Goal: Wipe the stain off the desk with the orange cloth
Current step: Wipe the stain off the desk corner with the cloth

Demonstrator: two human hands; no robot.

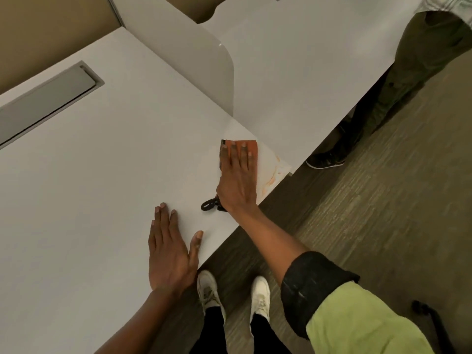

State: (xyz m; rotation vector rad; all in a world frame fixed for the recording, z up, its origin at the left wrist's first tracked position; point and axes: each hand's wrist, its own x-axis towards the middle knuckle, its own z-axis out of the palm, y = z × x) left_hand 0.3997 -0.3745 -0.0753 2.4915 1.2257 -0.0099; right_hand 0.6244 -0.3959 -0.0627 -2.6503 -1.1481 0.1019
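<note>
My right hand (pixel 237 180) lies flat with fingers spread on the orange cloth (pixel 251 146), pressing it onto the white desk (pixel 102 162) near the desk's right corner. Only the cloth's far edge and a black hanging loop (pixel 209 204) by my wrist show; the hand covers the remainder. A faint orange smeared stain (pixel 269 172) spreads over the desk just right of the cloth, reaching the edge. My left hand (pixel 171 251) rests flat on the desk, palm down, fingers apart, holding nothing, a little left of and nearer than the right hand.
A grey cable hatch (pixel 46 100) is set into the desk at the far left. A rounded white divider panel (pixel 194 57) stands behind the cloth, with a second desk (pixel 293 60) beyond. Another person's leg and dark shoe (pixel 325 160) stand at the right. My white shoes (pixel 209 292) are on the carpet.
</note>
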